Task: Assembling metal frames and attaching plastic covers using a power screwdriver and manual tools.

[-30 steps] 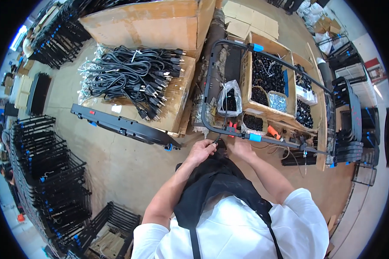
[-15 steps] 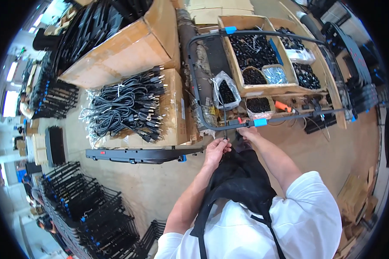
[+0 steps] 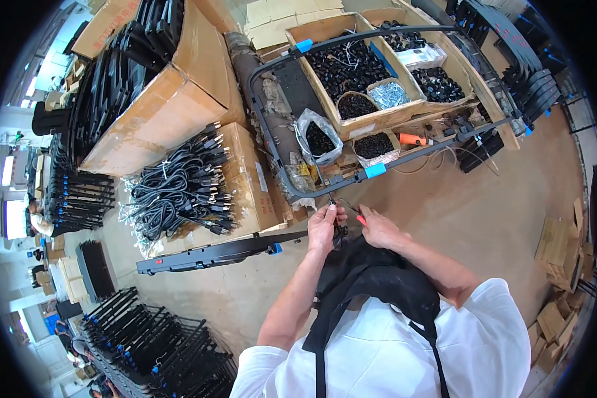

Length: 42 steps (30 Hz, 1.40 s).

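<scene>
My left hand [image 3: 323, 227] is closed, pinching a thin black cable [image 3: 331, 198] that comes down from the near edge of a black tubular frame [image 3: 331, 180]. Below those fingers hangs a dark bundle, its details hidden. My right hand [image 3: 381, 230] is closed around a small tool with a red part [image 3: 361, 220]; the rest of the tool lies under the fingers. Blue clips [image 3: 375, 170] sit on the frame, which lies across the workbench. Just beyond the frame's near edge are a clear bag of black parts [image 3: 319, 140] and a small box of black screws [image 3: 374, 146].
A divided wooden tray [image 3: 378, 121] holds black parts and silver screws. An orange-handled tool [image 3: 414, 139] lies before it. To the left, coiled black cables [image 3: 179, 186] top a cardboard box, behind a long black bar [image 3: 212, 255]. Stacked black frames [image 3: 146, 338] stand lower left.
The view has shifted, so the bench sits further left and higher. My right hand has drawn back from the frame's edge, bringing the red tool lower. My left hand keeps its pinch.
</scene>
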Motion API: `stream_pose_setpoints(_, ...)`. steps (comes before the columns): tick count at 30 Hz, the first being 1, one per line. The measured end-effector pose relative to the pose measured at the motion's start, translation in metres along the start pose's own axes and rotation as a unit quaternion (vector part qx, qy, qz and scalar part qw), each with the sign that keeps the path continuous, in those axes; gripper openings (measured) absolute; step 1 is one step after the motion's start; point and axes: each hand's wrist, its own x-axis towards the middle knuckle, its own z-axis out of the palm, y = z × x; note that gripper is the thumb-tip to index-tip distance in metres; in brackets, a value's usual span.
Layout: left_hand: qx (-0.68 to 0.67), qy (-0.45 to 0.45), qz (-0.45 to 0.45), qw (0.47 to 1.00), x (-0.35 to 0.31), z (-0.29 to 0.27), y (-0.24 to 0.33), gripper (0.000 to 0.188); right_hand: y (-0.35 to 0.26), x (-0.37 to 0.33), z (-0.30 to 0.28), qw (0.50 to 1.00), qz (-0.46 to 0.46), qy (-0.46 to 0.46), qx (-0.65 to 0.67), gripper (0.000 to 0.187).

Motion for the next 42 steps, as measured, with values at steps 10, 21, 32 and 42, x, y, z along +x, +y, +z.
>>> stream_pose_setpoints(10, 0.118, 0.091, 0.034, 0.988, -0.001, 0.014, -0.004, 0.026, -0.015, 0.0, -0.018, 0.995, -0.055, -0.076, -0.043, 0.085)
stream_pose_setpoints(21, 0.178, 0.126, 0.088, 0.972, -0.005, 0.03, -0.005, 0.025, 0.0, -0.016, -0.035, 0.989, -0.141, -0.027, -0.019, 0.104)
stream_pose_setpoints(32, 0.493, 0.148, 0.086, 0.853, -0.007, 0.01, 0.09, 0.035, -0.007, -0.033, -0.017, 0.975, -0.179, 0.099, -0.09, 0.093)
stream_pose_setpoints(42, 0.706, -0.017, 0.337, 0.622, 0.065, 0.01, 0.12, 0.035, -0.061, -0.043, 0.033, 0.956, -0.095, 0.239, -0.138, 0.088)
